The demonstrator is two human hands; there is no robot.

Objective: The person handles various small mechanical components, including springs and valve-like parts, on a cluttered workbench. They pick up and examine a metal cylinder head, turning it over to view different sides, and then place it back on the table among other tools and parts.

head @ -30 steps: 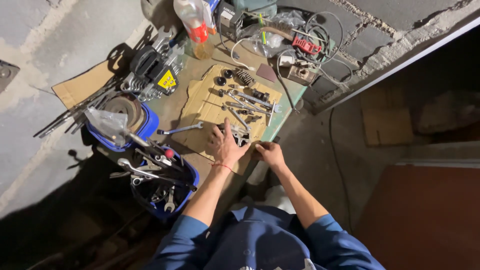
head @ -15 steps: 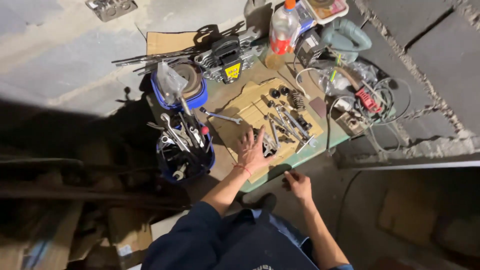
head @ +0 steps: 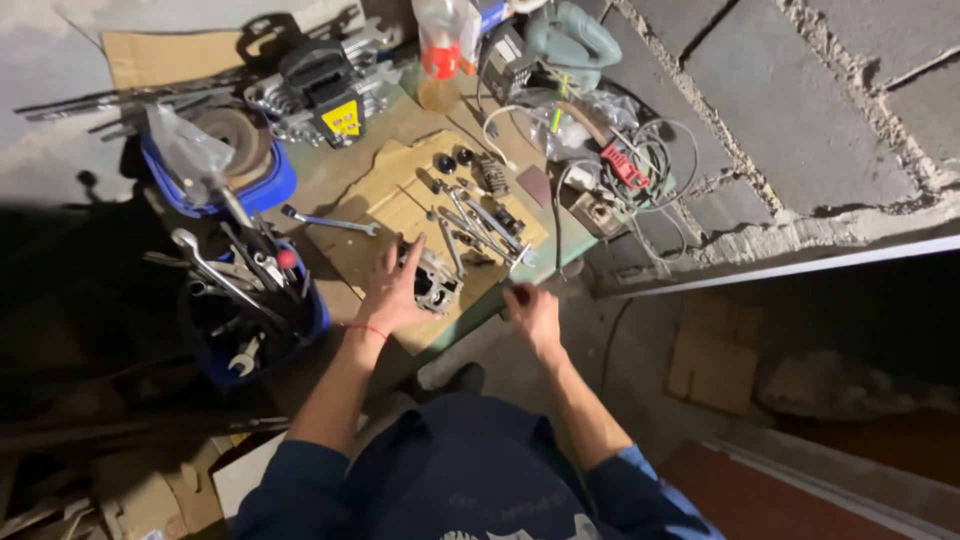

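Observation:
My left hand [head: 390,293] lies flat with fingers spread on a grey metal engine part [head: 432,283] that rests on a sheet of cardboard [head: 405,205]. At the near edge of the small table is my right hand [head: 532,312], fingers curled around a thin metal tool [head: 520,259] whose tip points toward the part. Several loose bolts, rods and small black parts [head: 478,205] lie in a row on the cardboard beyond my hands. A wrench [head: 330,221] lies on the left of the cardboard.
A blue bucket [head: 300,330] full of wrenches stands left of the table, another blue tub [head: 262,190] behind it. A black tool case [head: 325,85], plastic bottle [head: 441,55], power tool [head: 570,40] and tangled cables [head: 620,160] crowd the back. Concrete wall [head: 800,110] right.
The view has swung, shifting the table up and left in the picture. My left hand stays on the engine part; my right hand has moved up to the table edge near the thin tool.

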